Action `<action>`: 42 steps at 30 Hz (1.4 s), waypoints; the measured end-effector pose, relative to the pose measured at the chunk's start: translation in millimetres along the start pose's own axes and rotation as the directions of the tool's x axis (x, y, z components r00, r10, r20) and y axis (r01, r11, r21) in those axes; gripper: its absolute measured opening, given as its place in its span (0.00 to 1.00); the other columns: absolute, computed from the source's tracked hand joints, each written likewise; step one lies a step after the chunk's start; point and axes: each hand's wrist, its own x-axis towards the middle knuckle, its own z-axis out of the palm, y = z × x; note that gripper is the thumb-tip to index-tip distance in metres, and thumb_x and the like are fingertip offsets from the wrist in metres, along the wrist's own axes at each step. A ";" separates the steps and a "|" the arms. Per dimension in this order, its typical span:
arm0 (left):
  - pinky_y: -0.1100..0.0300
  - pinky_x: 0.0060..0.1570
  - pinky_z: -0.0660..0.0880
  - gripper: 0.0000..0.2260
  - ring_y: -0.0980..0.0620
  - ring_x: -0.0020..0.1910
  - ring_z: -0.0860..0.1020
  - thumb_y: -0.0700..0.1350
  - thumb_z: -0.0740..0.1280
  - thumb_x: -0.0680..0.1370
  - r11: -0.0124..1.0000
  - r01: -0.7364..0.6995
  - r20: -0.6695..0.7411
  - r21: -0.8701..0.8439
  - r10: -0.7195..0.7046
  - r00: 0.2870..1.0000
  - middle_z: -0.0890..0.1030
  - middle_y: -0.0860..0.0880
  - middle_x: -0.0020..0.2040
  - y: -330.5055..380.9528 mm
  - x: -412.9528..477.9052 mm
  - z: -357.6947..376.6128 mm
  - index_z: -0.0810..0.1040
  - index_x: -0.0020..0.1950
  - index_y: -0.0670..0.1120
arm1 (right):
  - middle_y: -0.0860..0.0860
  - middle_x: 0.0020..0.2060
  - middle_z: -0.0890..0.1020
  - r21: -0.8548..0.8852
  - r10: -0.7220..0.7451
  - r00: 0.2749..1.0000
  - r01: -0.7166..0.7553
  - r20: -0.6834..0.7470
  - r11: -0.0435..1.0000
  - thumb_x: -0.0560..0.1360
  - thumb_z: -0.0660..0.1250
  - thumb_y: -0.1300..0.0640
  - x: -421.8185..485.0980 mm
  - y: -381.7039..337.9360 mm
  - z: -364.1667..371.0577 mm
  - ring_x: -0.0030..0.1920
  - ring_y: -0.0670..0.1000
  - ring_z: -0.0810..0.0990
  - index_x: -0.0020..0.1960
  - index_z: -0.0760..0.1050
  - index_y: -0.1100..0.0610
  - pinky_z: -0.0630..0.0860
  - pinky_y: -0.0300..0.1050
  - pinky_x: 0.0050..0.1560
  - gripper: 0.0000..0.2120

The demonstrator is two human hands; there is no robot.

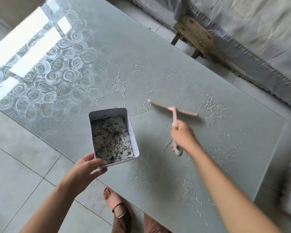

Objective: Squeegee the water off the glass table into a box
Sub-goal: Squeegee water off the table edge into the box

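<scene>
Two bare arms reach over a wet glass table from six o'clock, with a pink sandal on the tiled floor below them. At left, the left hand pinches the near corner of a white box, thumb on the wall and fingers curled beneath. The box hangs just inside the table's near edge, mouth up, its speckled floor showing and its long axis running roughly eleven to five. At about two o'clock from the box, the right hand is wrapped round the handle of a pink squeegee. The blade lies nearly nine to three, its right end dipping toward four, and the handle points back to six. Whether the rubber meets the glass cannot be told. Puddles of water lie at three o'clock of the blade, and more toward five. The work looks mid-stroke, with much water left. Next, the blade likely needs pressing flat and pulling toward seven, with the box lip dropped to the edge to catch the run-off.
</scene>
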 end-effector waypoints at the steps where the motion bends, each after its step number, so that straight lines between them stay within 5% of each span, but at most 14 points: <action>1: 0.60 0.41 0.82 0.07 0.47 0.42 0.76 0.28 0.62 0.74 1.000 0.000 -0.006 -0.001 0.000 1.000 0.77 0.40 0.42 0.5 0.2 -0.3 0.76 0.46 0.37 | 0.61 0.46 0.80 0.049 0.011 1.000 -0.012 0.029 0.999 0.78 0.53 0.59 -13.8 -3.7 9.5 0.46 0.63 0.81 0.52 0.71 0.59 0.78 0.59 0.49 0.10; 5: 0.60 0.38 0.82 0.06 0.46 0.42 0.76 0.28 0.62 0.74 1.000 0.012 -0.019 0.006 -0.012 1.000 0.77 0.40 0.39 -2.8 0.2 5.1 0.75 0.45 0.37 | 0.53 0.29 0.76 0.303 0.079 0.994 -0.098 0.074 0.948 0.78 0.55 0.58 -29.8 0.6 -2.6 0.20 0.51 0.77 0.46 0.74 0.57 0.72 0.41 0.20 0.09; 11: 0.60 0.36 0.81 0.08 0.48 0.42 0.76 0.28 0.62 0.74 0.999 0.011 -0.005 0.039 -0.010 1.000 0.80 0.44 0.35 -2.6 2.1 13.7 0.76 0.43 0.38 | 0.55 0.32 0.76 0.362 0.220 0.957 -0.141 -0.189 0.922 0.79 0.56 0.59 40.2 44.4 -92.4 0.16 0.47 0.74 0.52 0.74 0.55 0.69 0.38 0.16 0.08; 16: 0.60 0.36 0.81 0.07 0.47 0.41 0.76 0.28 0.62 0.74 0.999 0.019 0.015 0.034 -0.019 1.000 0.78 0.42 0.37 -5.7 3.0 22.3 0.75 0.43 0.38 | 0.64 0.48 0.80 0.311 0.338 0.899 -0.248 -0.280 0.917 0.78 0.54 0.58 77.6 87.8 -112.4 0.39 0.60 0.81 0.54 0.74 0.62 0.81 0.57 0.37 0.13; 19: 0.60 0.37 0.82 0.07 0.48 0.42 0.76 0.28 0.62 0.74 0.998 0.015 0.027 0.059 -0.016 1.000 0.78 0.42 0.37 -6.2 2.5 24.6 0.75 0.43 0.38 | 0.65 0.54 0.79 0.271 0.317 0.923 -0.254 -0.218 0.928 0.78 0.53 0.60 58.7 87.8 -79.3 0.48 0.63 0.80 0.59 0.70 0.63 0.77 0.58 0.46 0.14; 21: 0.59 0.39 0.82 0.07 0.48 0.42 0.76 0.28 0.62 0.74 0.997 0.015 0.024 0.070 -0.017 1.000 0.78 0.43 0.37 -6.7 1.6 27.1 0.75 0.43 0.38 | 0.64 0.56 0.78 0.247 0.293 0.934 -0.241 -0.203 0.939 0.79 0.53 0.59 32.5 77.8 -54.4 0.54 0.63 0.78 0.60 0.69 0.62 0.72 0.50 0.47 0.13; 33: 0.57 0.43 0.80 0.08 0.46 0.42 0.73 0.27 0.60 0.75 1.000 0.015 -0.025 -0.017 -0.016 1.000 0.72 0.41 0.38 -16.9 -3.7 19.8 0.71 0.38 0.36 | 0.60 0.61 0.76 0.471 0.238 0.971 -0.204 -0.013 0.858 0.81 0.54 0.58 -49.7 2.4 55.8 0.60 0.59 0.75 0.62 0.65 0.61 0.70 0.45 0.55 0.11; 39: 0.72 0.36 0.76 0.09 0.54 0.44 0.77 0.30 0.60 0.78 0.960 -0.146 0.042 0.239 0.140 0.989 0.76 0.46 0.46 -22.6 -11.0 -6.3 0.71 0.58 0.38 | 0.62 0.61 0.75 0.533 0.239 0.971 -0.218 0.031 0.817 0.80 0.54 0.59 -55.4 -26.1 75.8 0.61 0.60 0.74 0.61 0.65 0.63 0.72 0.50 0.59 0.11; 42: 0.71 0.40 0.77 0.09 0.50 0.43 0.79 0.26 0.61 0.76 0.936 -0.190 0.056 0.297 0.181 0.982 0.74 0.43 0.43 -23.9 -15.9 -23.5 0.74 0.51 0.37 | 0.62 0.61 0.75 0.552 0.232 0.971 -0.223 0.054 0.803 0.79 0.55 0.60 -58.0 -45.0 87.2 0.61 0.60 0.74 0.62 0.65 0.64 0.72 0.51 0.59 0.13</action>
